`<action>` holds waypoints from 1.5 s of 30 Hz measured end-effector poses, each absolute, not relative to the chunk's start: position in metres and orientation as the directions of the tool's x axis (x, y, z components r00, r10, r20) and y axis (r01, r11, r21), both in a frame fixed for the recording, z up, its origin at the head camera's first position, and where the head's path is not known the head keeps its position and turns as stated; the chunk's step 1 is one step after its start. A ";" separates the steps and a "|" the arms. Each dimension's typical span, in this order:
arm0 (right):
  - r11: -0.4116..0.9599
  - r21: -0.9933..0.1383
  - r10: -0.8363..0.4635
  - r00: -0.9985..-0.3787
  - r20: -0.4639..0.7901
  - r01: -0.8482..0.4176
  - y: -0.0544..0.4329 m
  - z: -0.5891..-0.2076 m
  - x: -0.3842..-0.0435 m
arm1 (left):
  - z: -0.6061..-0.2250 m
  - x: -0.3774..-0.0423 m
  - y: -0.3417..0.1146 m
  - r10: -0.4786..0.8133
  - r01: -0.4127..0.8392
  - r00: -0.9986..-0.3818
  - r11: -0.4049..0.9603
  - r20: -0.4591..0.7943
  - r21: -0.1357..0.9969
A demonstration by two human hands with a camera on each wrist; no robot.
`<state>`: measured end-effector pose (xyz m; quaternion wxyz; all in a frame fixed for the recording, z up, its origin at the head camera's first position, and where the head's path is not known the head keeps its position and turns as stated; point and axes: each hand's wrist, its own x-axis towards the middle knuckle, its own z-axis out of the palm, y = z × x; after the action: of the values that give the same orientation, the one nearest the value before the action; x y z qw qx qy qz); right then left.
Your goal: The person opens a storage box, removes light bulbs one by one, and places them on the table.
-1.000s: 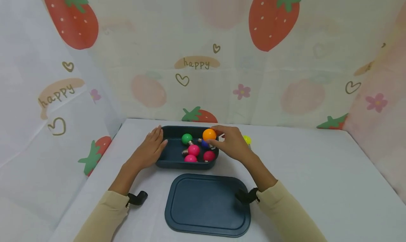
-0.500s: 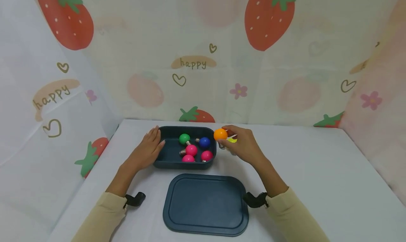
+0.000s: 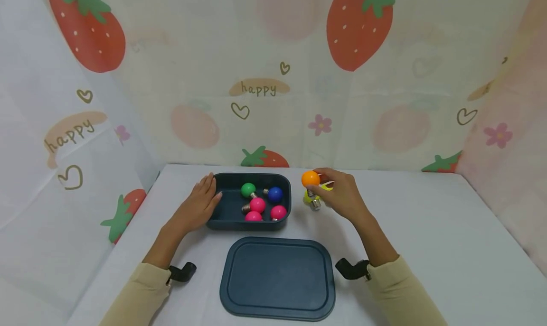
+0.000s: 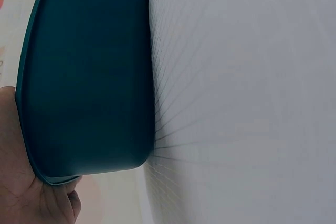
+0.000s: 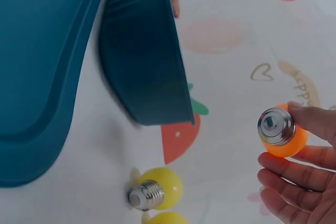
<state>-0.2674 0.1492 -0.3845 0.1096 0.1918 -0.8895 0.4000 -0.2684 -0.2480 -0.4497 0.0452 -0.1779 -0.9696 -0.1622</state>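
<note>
An orange light bulb (image 3: 310,178) is pinched between the thumb and fingers of my right hand (image 3: 344,195). In the right wrist view, the metal screw base of this orange bulb (image 5: 295,142) faces the camera. Beneath it on the table lie two yellow bulbs (image 5: 170,186), partly hidden by the hand in the head view. My left hand (image 3: 197,202) rests with straight fingers against the left end of the dark blue box (image 3: 249,225), its thumb at the rim. Inside sit a green bulb (image 3: 248,190), a blue bulb (image 3: 275,194) and several pink bulbs (image 3: 258,205).
A dark blue lid (image 3: 278,278) lies flat in front of the box, between the forearms. A patterned cloth (image 3: 265,126) hangs behind the white table (image 3: 427,231). Each wrist wears a black camera mount (image 3: 183,272).
My right hand has carried the orange bulb from above the box's right end out to the right, over the yellow bulbs. The left hand stays at the box.
</note>
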 end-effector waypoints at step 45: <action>0.671 -0.671 -0.214 -0.948 0.235 -0.317 0.191 -0.401 -0.287 | -0.457 -0.272 -0.251 0.344 0.372 -0.928 0.878 0.141 0.300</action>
<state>-0.2865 0.1906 -0.4010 0.0683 0.1456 -0.9114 0.3789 -0.2722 -0.2512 -0.4567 0.0416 -0.1849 -0.9682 -0.1630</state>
